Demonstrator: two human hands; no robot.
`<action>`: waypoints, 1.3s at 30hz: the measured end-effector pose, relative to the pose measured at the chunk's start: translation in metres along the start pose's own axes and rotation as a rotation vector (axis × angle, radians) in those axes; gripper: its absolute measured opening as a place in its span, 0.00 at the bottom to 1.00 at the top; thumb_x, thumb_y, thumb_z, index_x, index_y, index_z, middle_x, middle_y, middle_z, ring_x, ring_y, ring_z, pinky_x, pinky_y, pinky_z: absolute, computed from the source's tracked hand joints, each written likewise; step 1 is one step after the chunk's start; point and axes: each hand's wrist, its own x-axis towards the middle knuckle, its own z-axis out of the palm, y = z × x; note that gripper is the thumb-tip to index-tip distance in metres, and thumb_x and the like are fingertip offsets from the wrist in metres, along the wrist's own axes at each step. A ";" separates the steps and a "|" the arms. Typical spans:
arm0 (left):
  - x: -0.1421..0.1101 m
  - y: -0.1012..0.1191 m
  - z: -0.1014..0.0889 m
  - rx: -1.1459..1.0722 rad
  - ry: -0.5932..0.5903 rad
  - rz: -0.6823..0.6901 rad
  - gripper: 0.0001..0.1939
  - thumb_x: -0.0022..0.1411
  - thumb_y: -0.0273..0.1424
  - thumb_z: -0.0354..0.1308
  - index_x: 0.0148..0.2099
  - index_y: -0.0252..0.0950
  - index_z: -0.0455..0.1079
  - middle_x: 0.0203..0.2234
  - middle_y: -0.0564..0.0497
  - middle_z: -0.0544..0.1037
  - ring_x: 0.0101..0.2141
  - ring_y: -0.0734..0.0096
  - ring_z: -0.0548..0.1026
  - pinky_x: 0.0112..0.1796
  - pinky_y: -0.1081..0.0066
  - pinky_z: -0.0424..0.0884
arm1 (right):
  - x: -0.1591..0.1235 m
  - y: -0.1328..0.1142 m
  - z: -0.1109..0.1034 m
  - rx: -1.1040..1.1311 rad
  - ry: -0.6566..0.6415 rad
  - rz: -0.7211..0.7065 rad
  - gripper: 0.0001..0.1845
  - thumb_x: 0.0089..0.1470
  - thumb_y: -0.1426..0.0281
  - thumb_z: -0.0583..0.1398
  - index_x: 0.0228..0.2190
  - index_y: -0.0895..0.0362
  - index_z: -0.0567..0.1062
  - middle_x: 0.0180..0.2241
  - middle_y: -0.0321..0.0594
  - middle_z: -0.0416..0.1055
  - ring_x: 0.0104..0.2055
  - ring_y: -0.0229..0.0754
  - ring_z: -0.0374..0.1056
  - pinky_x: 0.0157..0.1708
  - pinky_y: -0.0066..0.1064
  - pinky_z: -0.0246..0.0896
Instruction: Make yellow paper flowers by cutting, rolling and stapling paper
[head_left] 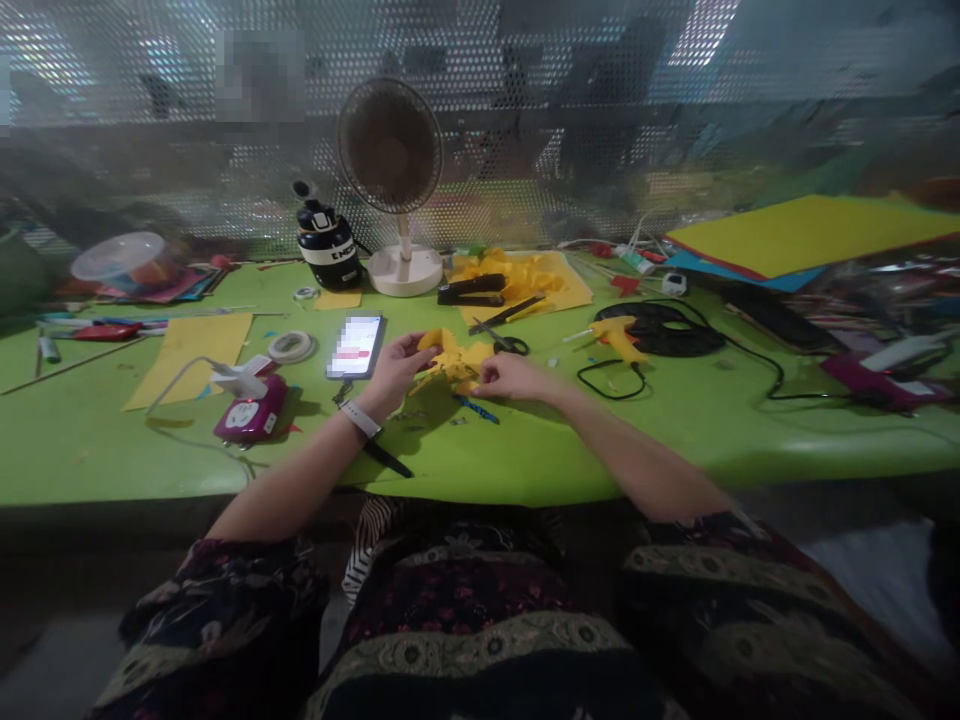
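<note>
A yellow paper piece with several petal-like parts (452, 362), much like a flower, is between my two hands near the front of the table. My left hand (397, 372) grips its left side, thumb and fingers closed on the paper. On the opposite side my right hand (514, 378) pinches the lower right edge. Black scissors (511, 345) lie just behind my right hand. Below the paper, a thin blue strip (478, 409) lies on the green table (480, 465). To the left of my left hand is a phone (355, 346) with a lit screen.
Left are a tape roll (291, 347), a purple power socket (255, 412) and yellow paper (187, 350). A fan (405, 268), black bottle (328, 250), stapler (471, 290) and yellow petal pile (525, 272) stand behind. Right are a yellow glue gun (621, 337) and black reel (675, 335).
</note>
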 end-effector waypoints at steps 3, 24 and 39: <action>-0.001 0.001 0.001 -0.005 0.021 0.004 0.16 0.47 0.26 0.72 0.39 0.33 0.75 0.33 0.50 0.81 0.32 0.76 0.76 0.37 0.73 0.71 | -0.002 0.002 -0.005 0.154 0.021 -0.086 0.13 0.49 0.62 0.67 0.23 0.57 0.71 0.24 0.36 0.70 0.27 0.38 0.64 0.29 0.31 0.56; -0.023 0.004 0.018 -0.168 -0.213 -0.115 0.11 0.51 0.24 0.69 0.39 0.35 0.76 0.36 0.50 0.81 0.35 0.72 0.79 0.40 0.71 0.73 | -0.009 -0.014 0.006 0.362 0.437 -0.239 0.22 0.47 0.50 0.65 0.25 0.56 0.69 0.25 0.36 0.70 0.25 0.36 0.63 0.29 0.31 0.61; -0.018 -0.002 0.015 -0.168 -0.227 -0.147 0.17 0.48 0.28 0.74 0.39 0.34 0.74 0.33 0.50 0.83 0.32 0.74 0.80 0.43 0.70 0.74 | -0.009 -0.014 0.005 0.359 0.395 -0.206 0.20 0.46 0.52 0.65 0.25 0.56 0.70 0.25 0.36 0.70 0.25 0.36 0.63 0.28 0.30 0.59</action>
